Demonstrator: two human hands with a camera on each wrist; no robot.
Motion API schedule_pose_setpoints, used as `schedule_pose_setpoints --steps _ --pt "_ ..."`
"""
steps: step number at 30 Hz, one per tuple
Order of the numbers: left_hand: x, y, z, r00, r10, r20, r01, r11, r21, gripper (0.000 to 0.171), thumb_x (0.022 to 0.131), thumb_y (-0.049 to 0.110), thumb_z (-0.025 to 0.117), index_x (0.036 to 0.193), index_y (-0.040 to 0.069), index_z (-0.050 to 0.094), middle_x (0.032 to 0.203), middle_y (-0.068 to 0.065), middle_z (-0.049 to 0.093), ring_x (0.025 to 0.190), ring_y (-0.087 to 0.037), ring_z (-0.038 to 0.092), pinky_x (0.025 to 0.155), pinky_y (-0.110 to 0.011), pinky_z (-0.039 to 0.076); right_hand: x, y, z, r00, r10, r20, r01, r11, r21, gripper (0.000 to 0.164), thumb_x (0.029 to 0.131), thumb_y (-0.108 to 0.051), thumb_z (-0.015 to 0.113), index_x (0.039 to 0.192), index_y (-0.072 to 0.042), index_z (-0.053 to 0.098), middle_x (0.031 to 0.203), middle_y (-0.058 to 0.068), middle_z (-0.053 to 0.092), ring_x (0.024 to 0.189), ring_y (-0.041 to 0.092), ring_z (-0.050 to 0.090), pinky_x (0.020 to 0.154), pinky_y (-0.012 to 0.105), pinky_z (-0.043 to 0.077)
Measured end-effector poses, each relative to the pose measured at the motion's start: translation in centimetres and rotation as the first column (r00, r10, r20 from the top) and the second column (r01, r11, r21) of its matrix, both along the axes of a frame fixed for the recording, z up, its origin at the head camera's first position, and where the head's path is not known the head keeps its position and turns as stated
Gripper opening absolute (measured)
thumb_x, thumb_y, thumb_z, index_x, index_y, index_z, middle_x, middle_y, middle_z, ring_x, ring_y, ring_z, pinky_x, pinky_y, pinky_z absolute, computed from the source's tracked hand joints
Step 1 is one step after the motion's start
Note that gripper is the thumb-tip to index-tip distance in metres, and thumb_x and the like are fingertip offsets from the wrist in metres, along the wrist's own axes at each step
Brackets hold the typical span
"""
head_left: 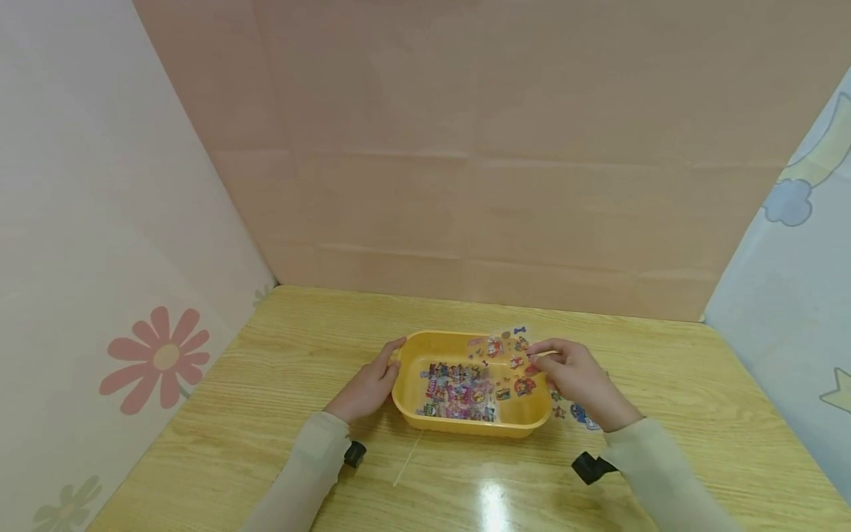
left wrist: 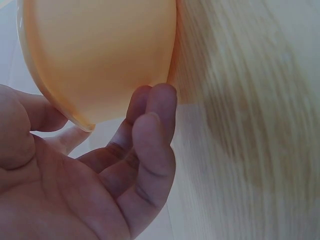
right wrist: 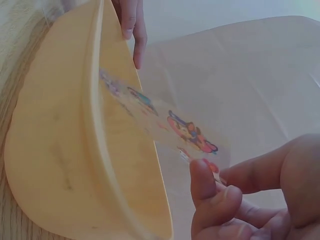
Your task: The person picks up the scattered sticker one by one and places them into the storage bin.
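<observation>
A yellow plastic basin (head_left: 472, 427) stands on the wooden table, with colourful sticker sheets (head_left: 455, 393) lying inside it. At its left end my left hand (head_left: 364, 390) grips the rim; in the left wrist view, the thumb side is at the rim and curled fingers (left wrist: 155, 140) meet the outer wall. My right hand (head_left: 580, 375) pinches the edge of a clear sticker sheet (head_left: 524, 386) with cartoon figures between thumb and fingers. That sheet slants over the basin's right half, and its far end dips inside the rim in the right wrist view.
More stickers on a clear sheet (head_left: 560, 411) lie on the table just right of the basin, partly hidden by my right hand. A brown paper-like wall (head_left: 465, 222) closes off the back of the table (head_left: 319, 325). White walls with printed figures stand at both sides.
</observation>
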State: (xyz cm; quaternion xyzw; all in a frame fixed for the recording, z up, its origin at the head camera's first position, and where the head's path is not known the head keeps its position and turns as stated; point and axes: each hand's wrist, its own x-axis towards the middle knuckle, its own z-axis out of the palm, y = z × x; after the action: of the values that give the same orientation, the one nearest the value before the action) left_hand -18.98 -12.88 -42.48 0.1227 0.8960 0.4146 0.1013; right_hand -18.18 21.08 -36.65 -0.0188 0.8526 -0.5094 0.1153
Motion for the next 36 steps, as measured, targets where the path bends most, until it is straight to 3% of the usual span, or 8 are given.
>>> schedule_pose_setpoints --steps 6,11,15,18,21,28,33,36 --pt "-0.1 0.0 0.0 1.000 -0.004 0.003 0.004 1.000 -0.001 0.046 0.104 0.029 0.029 0.149 0.028 0.019 0.063 -0.001 0.043 0.055 -0.015 0.042 0.072 -0.035 0.040 0.1 -0.6 -0.2 1.000 0.013 0.018 -0.013 1.000 0.017 0.033 0.098 -0.022 0.049 0.125 -0.004 0.053 0.100 0.011 0.068 0.050 0.011 0.037 0.047 0.028 0.037" --pt "-0.1 -0.1 0.1 1.000 -0.009 0.009 0.009 1.000 0.007 0.046 0.104 0.029 0.029 0.149 0.028 0.019 0.062 -0.001 0.043 0.051 -0.014 0.036 0.062 -0.032 0.040 -0.1 -0.8 -0.6 0.999 0.020 0.034 -0.021 0.999 0.035 0.030 0.098 -0.022 0.049 0.123 -0.006 0.054 0.099 0.009 0.069 0.050 0.012 0.036 0.046 0.028 0.037" --pt "-0.1 -0.1 0.2 1.000 -0.009 0.005 0.009 1.000 0.001 0.046 0.104 0.029 0.029 0.149 0.029 0.019 0.062 -0.001 0.043 0.054 -0.015 0.040 0.068 -0.034 0.041 -0.2 -1.0 -0.9 0.998 0.028 0.048 -0.030 0.999 0.031 0.028 0.097 -0.021 0.051 0.121 -0.007 0.055 0.096 0.008 0.069 0.050 0.013 0.036 0.048 0.031 0.039" --pt "-0.1 0.0 0.3 1.000 -0.005 0.002 0.005 1.000 -0.006 0.046 0.104 0.029 0.030 0.149 0.030 0.019 0.068 -0.003 0.047 0.068 -0.016 0.051 0.079 -0.038 0.040 -0.1 -1.2 -0.9 0.998 0.041 0.049 -0.042 0.999 0.025 0.028 0.096 -0.019 0.051 0.121 -0.006 0.054 0.096 0.009 0.069 0.051 0.014 0.037 0.048 0.033 0.039" --pt "-0.1 0.0 0.3 1.000 -0.002 0.001 0.002 1.000 -0.012 0.046 0.104 0.030 0.030 0.149 0.030 0.019 0.070 -0.003 0.050 0.077 -0.016 0.054 0.081 -0.039 0.040 -0.1 -1.4 -0.8 0.998 0.045 0.050 -0.046 0.999 0.021 0.029 0.096 -0.019 0.052 0.122 -0.006 0.054 0.097 0.009 0.069 0.050 0.013 0.038 0.047 0.032 0.038" --pt "-0.2 0.0 0.2 1.000 0.004 0.006 -0.004 1.000 -0.005 0.046 0.104 0.029 0.030 0.149 0.031 0.019 0.062 -0.001 0.041 0.053 -0.015 0.037 0.063 -0.035 0.040 -0.1 -1.5 -0.7 0.998 0.038 0.055 -0.040 0.999 0.029 0.031 0.096 -0.019 0.052 0.123 -0.006 0.053 0.096 0.009 0.069 0.049 0.013 0.037 0.046 0.030 0.037" --pt "-0.2 0.0 0.1 1.000 0.005 -0.002 -0.005 1.000 -0.013 0.046 0.104 0.029 0.030 0.149 0.030 0.019 0.064 -0.002 0.043 0.060 -0.015 0.045 0.070 -0.036 0.040 -0.1 -1.4 -1.0 0.998 0.039 0.056 -0.040 0.999 0.024 0.032 0.095 -0.016 0.049 0.125 -0.003 0.052 0.096 0.010 0.069 0.051 0.013 0.038 0.047 0.028 0.037" --pt "-0.2 0.0 0.0 1.000 0.001 -0.002 -0.001 1.000 -0.011 0.046 0.104 0.029 0.030 0.149 0.030 0.019 0.064 -0.002 0.042 0.058 -0.015 0.043 0.072 -0.036 0.039 -0.1 -1.3 -1.2 0.997 0.037 0.062 -0.038 0.999 0.019 0.033 0.095 -0.015 0.049 0.125 -0.002 0.050 0.099 0.013 0.068 0.052 0.014 0.037 0.048 0.028 0.037"
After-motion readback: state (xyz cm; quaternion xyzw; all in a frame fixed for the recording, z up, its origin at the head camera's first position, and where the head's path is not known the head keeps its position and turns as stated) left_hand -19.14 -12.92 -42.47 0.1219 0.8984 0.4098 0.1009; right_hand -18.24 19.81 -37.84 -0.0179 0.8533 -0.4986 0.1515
